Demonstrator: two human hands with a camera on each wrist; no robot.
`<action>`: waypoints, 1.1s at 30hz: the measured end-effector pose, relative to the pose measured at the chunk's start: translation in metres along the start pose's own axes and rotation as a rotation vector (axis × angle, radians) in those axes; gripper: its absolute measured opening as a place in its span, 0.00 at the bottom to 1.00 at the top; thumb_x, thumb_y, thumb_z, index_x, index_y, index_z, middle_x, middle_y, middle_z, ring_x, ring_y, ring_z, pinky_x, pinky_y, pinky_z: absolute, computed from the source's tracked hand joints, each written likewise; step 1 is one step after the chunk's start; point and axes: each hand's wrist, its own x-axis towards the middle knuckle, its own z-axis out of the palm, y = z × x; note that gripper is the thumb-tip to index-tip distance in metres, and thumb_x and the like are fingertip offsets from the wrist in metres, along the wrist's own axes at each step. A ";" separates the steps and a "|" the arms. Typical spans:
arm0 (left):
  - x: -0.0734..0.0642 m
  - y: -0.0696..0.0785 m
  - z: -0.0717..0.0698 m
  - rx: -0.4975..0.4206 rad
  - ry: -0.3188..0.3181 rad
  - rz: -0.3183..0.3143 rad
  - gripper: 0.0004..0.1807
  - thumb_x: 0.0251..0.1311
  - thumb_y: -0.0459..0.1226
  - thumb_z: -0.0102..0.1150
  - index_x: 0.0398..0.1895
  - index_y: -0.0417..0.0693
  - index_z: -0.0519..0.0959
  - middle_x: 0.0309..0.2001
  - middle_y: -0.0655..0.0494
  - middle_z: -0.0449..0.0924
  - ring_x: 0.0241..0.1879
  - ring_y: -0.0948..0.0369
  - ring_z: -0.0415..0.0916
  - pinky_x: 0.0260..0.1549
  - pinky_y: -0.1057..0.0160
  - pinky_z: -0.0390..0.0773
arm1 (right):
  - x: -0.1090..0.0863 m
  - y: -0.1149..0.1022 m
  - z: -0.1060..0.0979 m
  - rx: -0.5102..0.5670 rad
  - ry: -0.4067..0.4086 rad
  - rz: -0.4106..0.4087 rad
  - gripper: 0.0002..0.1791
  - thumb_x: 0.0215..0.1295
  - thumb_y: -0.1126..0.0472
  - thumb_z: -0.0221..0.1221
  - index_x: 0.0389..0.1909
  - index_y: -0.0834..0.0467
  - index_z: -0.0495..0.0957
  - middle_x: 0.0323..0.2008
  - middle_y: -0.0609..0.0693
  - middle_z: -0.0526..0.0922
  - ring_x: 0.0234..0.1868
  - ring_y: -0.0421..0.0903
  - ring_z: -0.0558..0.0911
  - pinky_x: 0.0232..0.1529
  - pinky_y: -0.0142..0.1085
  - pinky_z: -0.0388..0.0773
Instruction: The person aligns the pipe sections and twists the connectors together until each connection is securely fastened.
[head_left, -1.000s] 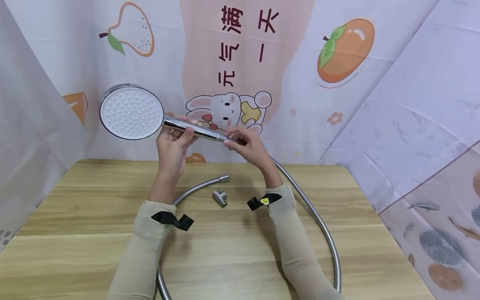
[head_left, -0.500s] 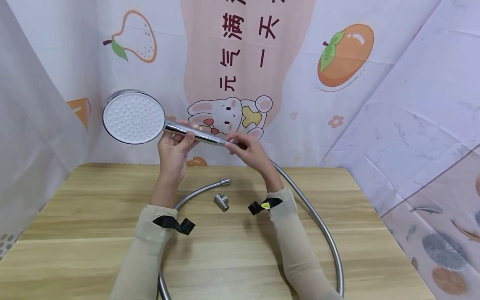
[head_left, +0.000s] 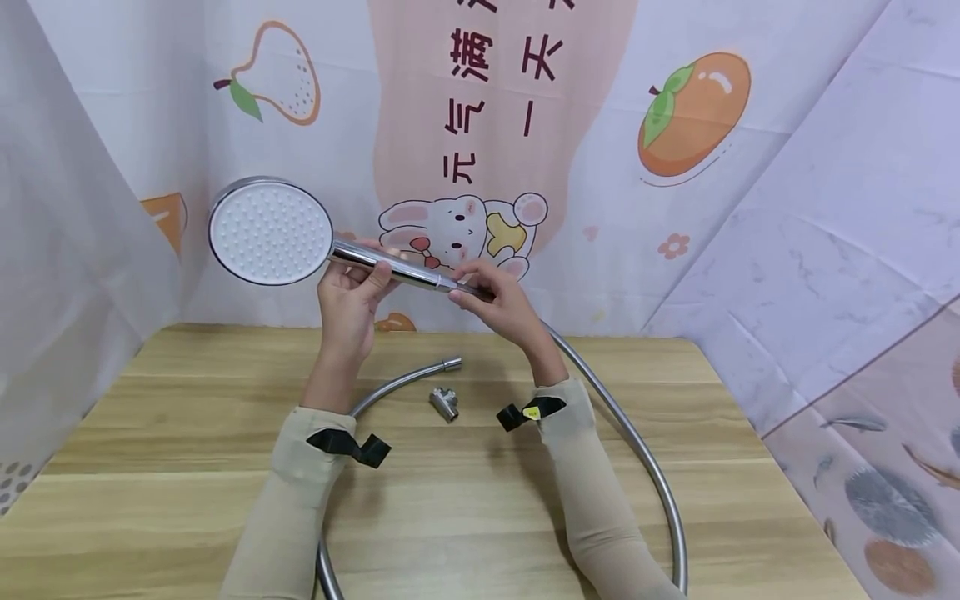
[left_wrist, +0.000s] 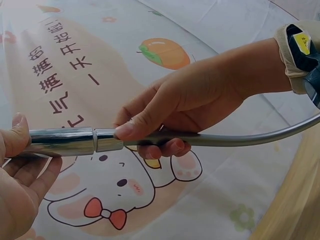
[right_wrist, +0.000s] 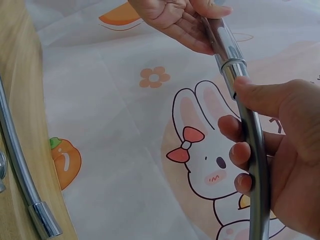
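Note:
My left hand [head_left: 349, 304] grips the chrome handle of a shower head [head_left: 272, 233], whose white nozzle face points toward the head camera. The shower head is held up above the table, tilted down to the right. At the handle's lower end, my right hand [head_left: 501, 302] pinches the metal end fitting of a grey shower hose [head_left: 637, 442]. In the left wrist view the hose's chrome fitting [left_wrist: 109, 140] sits against the handle end, with a thin seam between them. The right wrist view has the right thumb on that fitting and the fingers curled round the hose [right_wrist: 256, 165].
The hose loops down past the table's front edge; its other end [head_left: 452, 363] lies on the wooden table [head_left: 187, 433]. Beside that end lies a small chrome tee valve [head_left: 445, 404]. A printed curtain [head_left: 585, 150] hangs close behind the table.
The whole scene has shifted slightly down and right in the head view. Both hands keep their hold on the shower head and hose, with little movement between them.

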 end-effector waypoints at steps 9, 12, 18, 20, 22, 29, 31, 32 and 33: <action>-0.002 0.001 0.000 -0.021 -0.002 -0.020 0.10 0.65 0.27 0.61 0.46 0.46 0.76 0.41 0.53 0.87 0.47 0.57 0.88 0.48 0.59 0.86 | -0.002 -0.001 -0.003 -0.023 -0.026 -0.009 0.08 0.73 0.64 0.60 0.49 0.61 0.81 0.26 0.53 0.78 0.26 0.46 0.71 0.27 0.31 0.66; -0.002 0.002 0.000 -0.019 -0.016 -0.025 0.10 0.65 0.27 0.61 0.46 0.46 0.76 0.42 0.53 0.87 0.47 0.57 0.88 0.48 0.59 0.86 | -0.002 -0.002 -0.004 -0.025 -0.033 -0.002 0.08 0.74 0.64 0.59 0.49 0.61 0.82 0.26 0.52 0.77 0.25 0.45 0.70 0.27 0.31 0.65; -0.002 0.003 0.000 -0.017 -0.036 -0.026 0.11 0.64 0.28 0.62 0.47 0.46 0.76 0.42 0.53 0.86 0.49 0.56 0.87 0.48 0.59 0.86 | -0.003 -0.003 -0.005 -0.031 -0.027 -0.002 0.09 0.74 0.64 0.60 0.50 0.61 0.82 0.25 0.51 0.75 0.25 0.46 0.70 0.27 0.31 0.65; -0.002 0.003 0.000 -0.016 -0.039 -0.026 0.11 0.65 0.28 0.61 0.47 0.46 0.76 0.42 0.53 0.87 0.49 0.56 0.87 0.48 0.59 0.85 | -0.004 -0.004 -0.006 -0.029 -0.022 -0.006 0.10 0.72 0.64 0.62 0.51 0.60 0.81 0.25 0.51 0.75 0.25 0.46 0.69 0.27 0.32 0.65; -0.003 0.002 0.000 -0.012 -0.042 -0.023 0.11 0.65 0.28 0.61 0.47 0.47 0.76 0.42 0.53 0.87 0.48 0.56 0.88 0.48 0.59 0.85 | -0.005 -0.004 -0.006 -0.032 -0.016 -0.011 0.12 0.69 0.64 0.64 0.51 0.59 0.80 0.24 0.51 0.75 0.25 0.46 0.69 0.28 0.32 0.65; -0.001 0.001 0.000 -0.037 -0.025 -0.022 0.11 0.63 0.29 0.63 0.46 0.45 0.76 0.42 0.51 0.87 0.47 0.58 0.88 0.47 0.59 0.86 | -0.004 -0.004 -0.005 -0.073 -0.002 -0.040 0.12 0.68 0.65 0.66 0.50 0.59 0.78 0.25 0.52 0.75 0.25 0.46 0.70 0.29 0.33 0.66; 0.000 0.002 0.000 -0.046 -0.021 -0.027 0.11 0.62 0.30 0.64 0.46 0.44 0.76 0.42 0.51 0.87 0.47 0.57 0.88 0.47 0.59 0.86 | -0.003 -0.005 -0.005 -0.076 0.002 -0.050 0.12 0.68 0.65 0.65 0.50 0.59 0.79 0.25 0.52 0.75 0.25 0.46 0.69 0.29 0.32 0.65; 0.001 0.002 0.000 -0.045 -0.021 -0.030 0.11 0.62 0.30 0.64 0.46 0.44 0.76 0.42 0.51 0.87 0.47 0.57 0.88 0.47 0.59 0.86 | -0.003 -0.005 -0.004 -0.078 0.004 -0.052 0.12 0.69 0.64 0.65 0.50 0.60 0.79 0.25 0.52 0.75 0.26 0.46 0.69 0.29 0.32 0.65; 0.002 0.003 -0.001 -0.046 -0.020 -0.034 0.11 0.62 0.30 0.64 0.46 0.44 0.75 0.42 0.51 0.87 0.47 0.57 0.88 0.47 0.60 0.86 | -0.002 -0.006 -0.004 -0.080 0.006 -0.052 0.11 0.69 0.64 0.65 0.50 0.60 0.80 0.26 0.52 0.75 0.26 0.46 0.69 0.29 0.32 0.65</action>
